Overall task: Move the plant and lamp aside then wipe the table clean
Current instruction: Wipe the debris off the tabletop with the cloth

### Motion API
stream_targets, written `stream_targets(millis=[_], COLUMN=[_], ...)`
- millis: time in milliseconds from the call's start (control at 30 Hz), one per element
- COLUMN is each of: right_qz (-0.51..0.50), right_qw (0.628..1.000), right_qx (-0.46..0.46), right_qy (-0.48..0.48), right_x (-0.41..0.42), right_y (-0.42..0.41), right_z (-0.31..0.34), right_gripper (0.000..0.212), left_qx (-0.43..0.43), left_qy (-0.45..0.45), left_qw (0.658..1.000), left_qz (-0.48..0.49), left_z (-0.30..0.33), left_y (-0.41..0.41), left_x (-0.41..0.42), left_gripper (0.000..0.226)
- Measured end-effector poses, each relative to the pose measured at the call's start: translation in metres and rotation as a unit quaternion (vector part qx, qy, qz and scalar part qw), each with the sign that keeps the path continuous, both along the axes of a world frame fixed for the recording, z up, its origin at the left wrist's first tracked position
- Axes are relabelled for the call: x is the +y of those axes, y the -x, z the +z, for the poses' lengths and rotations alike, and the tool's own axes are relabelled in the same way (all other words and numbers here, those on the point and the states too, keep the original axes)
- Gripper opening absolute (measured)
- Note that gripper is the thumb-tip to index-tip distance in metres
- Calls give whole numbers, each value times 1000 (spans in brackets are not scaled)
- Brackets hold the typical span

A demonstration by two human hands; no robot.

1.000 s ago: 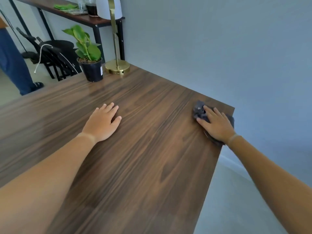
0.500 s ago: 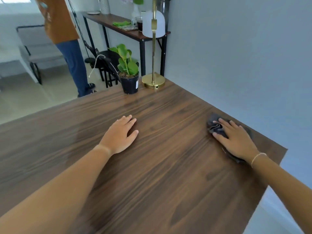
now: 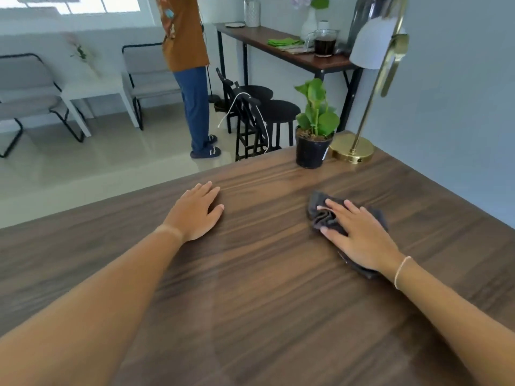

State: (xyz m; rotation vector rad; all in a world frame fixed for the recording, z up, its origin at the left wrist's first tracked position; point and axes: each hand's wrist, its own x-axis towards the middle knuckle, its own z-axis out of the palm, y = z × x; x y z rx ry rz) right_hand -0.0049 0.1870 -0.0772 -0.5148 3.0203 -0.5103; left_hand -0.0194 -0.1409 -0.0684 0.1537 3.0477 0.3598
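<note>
Wide bare bench [image 3: 264,288] all around; plant [image 3: 315,126] and lamp [image 3: 359,146] parked at its far edge, beyond the fingers; right hand [image 3: 359,235], fingers spread, presses the grey cloth [image 3: 324,217]; left hand [image 3: 198,210] lies flat, fingers together

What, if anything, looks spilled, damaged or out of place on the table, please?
Nothing stands out. The plant and lamp stand upright in the far corner of the table, with no soil or liquid spilled. The cloth is bunched under the right hand, as wiping would leave it; the left hand lies flat.
</note>
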Motion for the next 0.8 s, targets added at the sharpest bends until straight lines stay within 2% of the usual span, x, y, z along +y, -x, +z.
stream_targets(millis=[67, 100, 200, 267, 333, 433, 500, 567, 700, 733, 800], right_qz=[-49, -40, 105, 167, 121, -33, -91, -71, 67, 72, 9], right_qw=[998, 998, 994, 986, 993, 999, 996, 997, 998, 997, 1000], right_qx=[-5, -10, -9, 8, 10, -2, -4, -1, 3, 5, -4], right_qy=[-37, -39, -27, -2, 6, -31, -19, -9, 1, -6, -29], right_x=[-48, -80, -159, -170, -163, -163, -184, -208, -198, -187, -173], right_y=[43, 53, 33, 20, 49, 124, 151, 147, 101, 101, 118], right_z=[-1, -4, -7, -6, 0, 6, 6, 6, 2, 0, 4], right_gripper=[57, 58, 57, 55, 55, 56, 49, 46, 58, 59, 60], left_qx=[2, 4, 26, 43, 54, 65, 70, 74, 69, 69, 65], left_qy=[-4, -9, -24, -37, -45, -47, -44, -39, -30, -23, -9], left_qw=[1000, 1000, 999, 998, 998, 997, 996, 996, 997, 997, 998], left_qz=[-15, -30, -37, -5, 6, -6, -10, -12, -10, -9, -7], left_z=[-4, -5, -10, -14, -18, -21, -21, -20, -17, -17, -17], left_y=[6, 11, 24, 29, 31, 31, 32, 32, 30, 30, 28], left_x=[-17, -24, -47, -61, -67, -68, -67, -67, -66, -66, -66], left_gripper=[53, 52, 49, 49, 49, 50, 50, 50, 50, 51, 51])
